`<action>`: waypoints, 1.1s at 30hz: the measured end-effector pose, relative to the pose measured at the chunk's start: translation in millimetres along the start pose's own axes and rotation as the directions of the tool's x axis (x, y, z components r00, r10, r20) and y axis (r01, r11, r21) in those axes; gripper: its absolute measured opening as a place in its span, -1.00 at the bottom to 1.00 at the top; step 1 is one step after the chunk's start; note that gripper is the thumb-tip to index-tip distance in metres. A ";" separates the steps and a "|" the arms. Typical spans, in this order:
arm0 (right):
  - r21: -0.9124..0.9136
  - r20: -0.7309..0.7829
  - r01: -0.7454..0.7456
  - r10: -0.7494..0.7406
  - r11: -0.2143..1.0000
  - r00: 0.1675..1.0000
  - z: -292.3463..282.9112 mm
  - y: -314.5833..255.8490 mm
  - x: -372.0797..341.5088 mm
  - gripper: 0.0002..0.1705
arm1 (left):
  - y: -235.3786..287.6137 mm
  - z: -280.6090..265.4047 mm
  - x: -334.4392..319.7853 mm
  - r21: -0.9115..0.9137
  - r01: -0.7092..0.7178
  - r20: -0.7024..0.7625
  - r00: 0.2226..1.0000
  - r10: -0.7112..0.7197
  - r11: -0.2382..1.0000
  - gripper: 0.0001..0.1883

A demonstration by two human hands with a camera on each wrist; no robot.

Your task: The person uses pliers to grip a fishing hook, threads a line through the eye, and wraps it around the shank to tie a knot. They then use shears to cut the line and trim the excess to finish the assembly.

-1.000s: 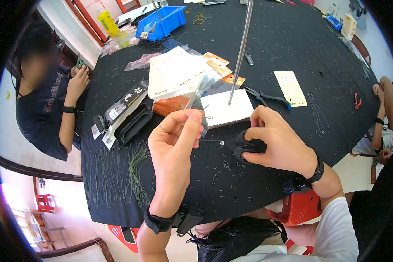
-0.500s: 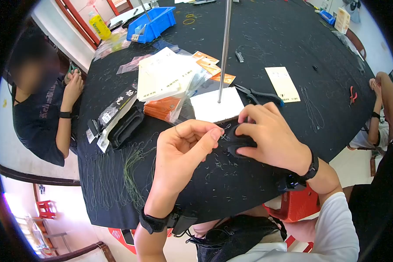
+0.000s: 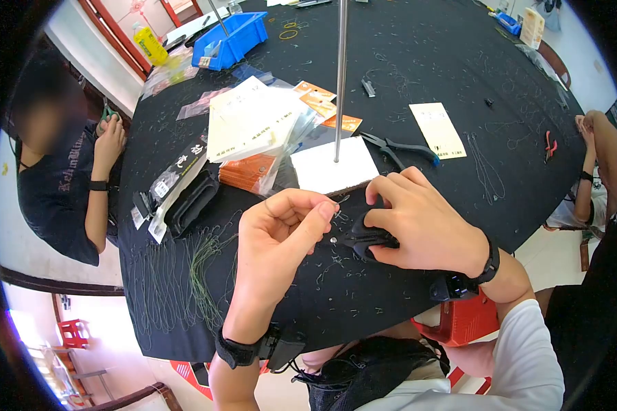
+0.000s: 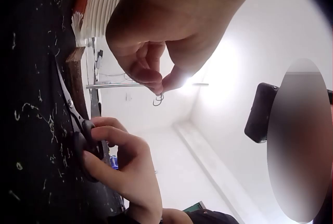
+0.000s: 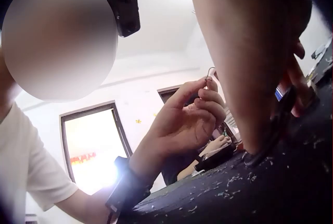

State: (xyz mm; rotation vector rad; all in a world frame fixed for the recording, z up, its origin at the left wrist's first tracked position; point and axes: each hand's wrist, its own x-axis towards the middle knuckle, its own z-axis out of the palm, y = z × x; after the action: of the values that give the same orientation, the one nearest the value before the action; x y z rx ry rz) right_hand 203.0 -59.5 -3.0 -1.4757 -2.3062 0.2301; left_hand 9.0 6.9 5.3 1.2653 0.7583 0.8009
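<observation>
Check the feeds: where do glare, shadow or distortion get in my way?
Head: fisheye bending, black corners, table clearly lit. Left wrist: bright glare behind the left hand, hook thin but readable. Right wrist: window washed out, right hand in shadow.

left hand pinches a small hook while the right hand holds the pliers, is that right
No: the pliers lie on the table; the right hand holds scissors, as the left wrist view shows. The left hand does pinch a small hook.

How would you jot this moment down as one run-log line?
left hand: pinches small metal hook | right hand: holds scissors by the handles | white block: metal rod standing on it
</observation>
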 end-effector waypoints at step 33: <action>0.350 -0.404 0.063 0.090 0.934 0.911 2.7 -7.3 8.4 -0.79 | -3.0 1.0 0.0 0.013 -0.012 0.089 0.996 0.011 1.000 -0.88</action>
State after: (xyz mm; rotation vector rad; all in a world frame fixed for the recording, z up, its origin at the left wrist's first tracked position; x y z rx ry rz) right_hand 192.7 -54.8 -1.0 -1.2167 -1.8013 0.2904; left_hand 10.1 6.0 2.5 1.3098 0.6858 0.7449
